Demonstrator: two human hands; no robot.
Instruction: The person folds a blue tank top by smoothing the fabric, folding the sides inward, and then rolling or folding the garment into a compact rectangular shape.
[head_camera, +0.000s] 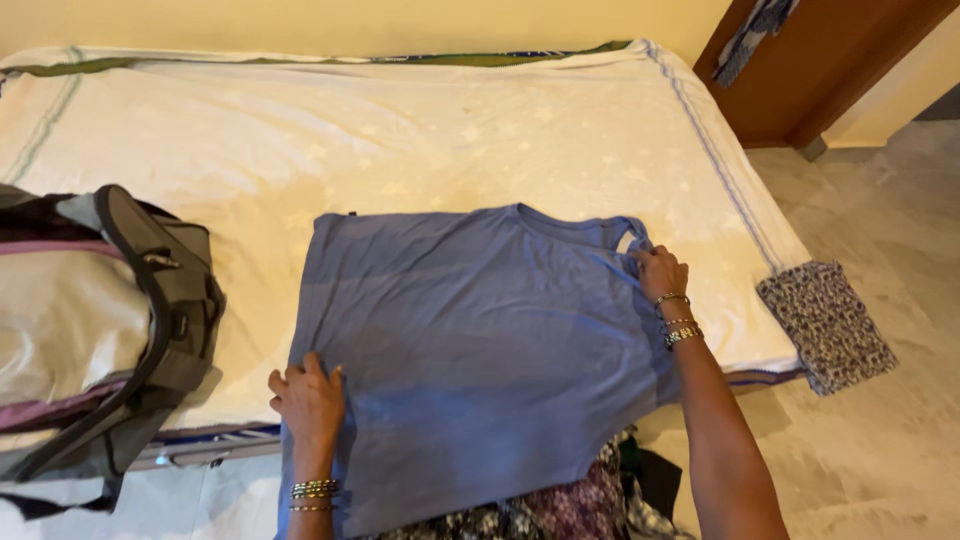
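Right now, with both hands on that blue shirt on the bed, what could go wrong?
The blue cotton T-shirt hangs over the near edge of the cream-sheeted bed, so it might slide off towards the floor. The left hand presses its lower edge and the right hand pinches the collar side; a tug could wrinkle it. The grey zipped travel bag nearby leaves less room on that side.

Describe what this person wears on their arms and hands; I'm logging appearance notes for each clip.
Both forearms are bare, with no sleeves in view. The left hand has a stack of gold-toned bangles at the wrist. The right hand has several thin metallic bangles too. Rings cannot be made out.
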